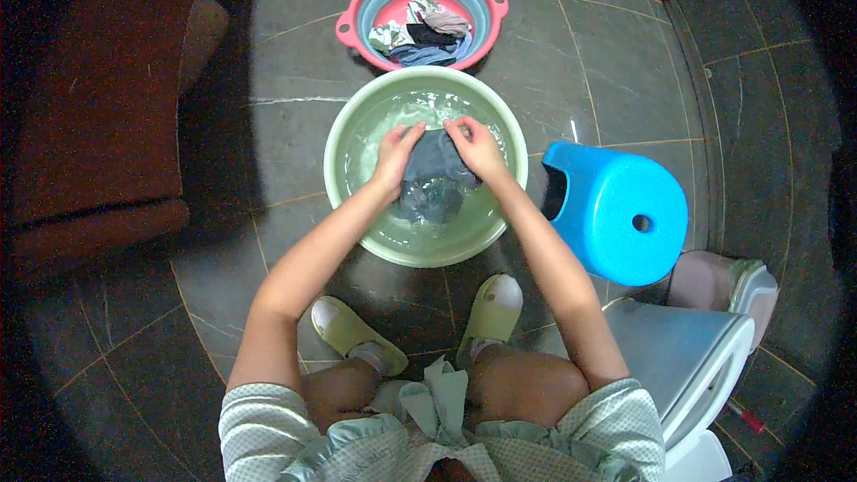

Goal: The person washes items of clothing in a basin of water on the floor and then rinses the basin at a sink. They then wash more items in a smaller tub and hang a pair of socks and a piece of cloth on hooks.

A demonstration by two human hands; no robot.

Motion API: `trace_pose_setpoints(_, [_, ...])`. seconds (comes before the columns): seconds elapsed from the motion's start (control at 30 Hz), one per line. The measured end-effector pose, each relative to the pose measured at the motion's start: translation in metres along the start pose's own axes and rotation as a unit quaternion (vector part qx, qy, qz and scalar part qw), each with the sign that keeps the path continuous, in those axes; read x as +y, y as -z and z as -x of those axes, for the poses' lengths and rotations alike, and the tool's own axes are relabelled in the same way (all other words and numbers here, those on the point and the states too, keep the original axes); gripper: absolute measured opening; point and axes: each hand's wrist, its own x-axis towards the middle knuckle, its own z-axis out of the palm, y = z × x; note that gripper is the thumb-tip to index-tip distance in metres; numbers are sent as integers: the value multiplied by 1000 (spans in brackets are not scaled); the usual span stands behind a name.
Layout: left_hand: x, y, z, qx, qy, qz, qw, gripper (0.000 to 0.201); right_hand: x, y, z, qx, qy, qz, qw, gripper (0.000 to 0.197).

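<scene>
A dark grey piece of cloth (435,159) hangs between my two hands over a light green basin (336,170) of water. My left hand (395,157) pinches its upper left edge between thumb and fingers. On the other side my right hand (478,148) grips the upper right edge the same way. The cloth's lower part lies in the water, wet and darker there. What kind of garment it is, I cannot tell.
Just beyond the basin stands a pink and grey tub (492,2) with several crumpled clothes (430,33). A blue plastic stool (625,211) is at the right, with lidded bins (683,353) nearer me. Brown furniture (98,98) fills the left. My slippered feet flank the basin's near side.
</scene>
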Motion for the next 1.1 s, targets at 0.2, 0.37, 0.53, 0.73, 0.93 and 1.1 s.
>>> trace_pose_setpoints(0.2, [-16, 39, -27, 106, -60, -344, 931, 42, 8, 3, 2, -43, 16, 214, 976, 33])
trace_pose_setpoints(0.37, [-66, 98, -56, 176, -148, -449, 863, 48, -3, -27, 0, -62, 21, 220, 973, 32])
trace_pose_setpoints(0.53, [-32, 27, -32, 41, 40, 13, 998, 33, 16, -20, -3, -116, -152, -252, 949, 29])
trace_pose_setpoints(0.73, [-29, -21, -23, 59, 27, 125, 990, 33, -5, -47, 10, 68, 24, -266, 961, 21])
trace_pose_setpoints(0.93, [-14, -40, -1, -22, 29, 135, 990, 35, 5, -41, -4, 108, 18, -220, 969, 22])
trace_pose_setpoints(1.1, [-22, 7, -11, -59, 112, 24, 992, 40, 26, -20, -17, -40, -51, -217, 974, 26])
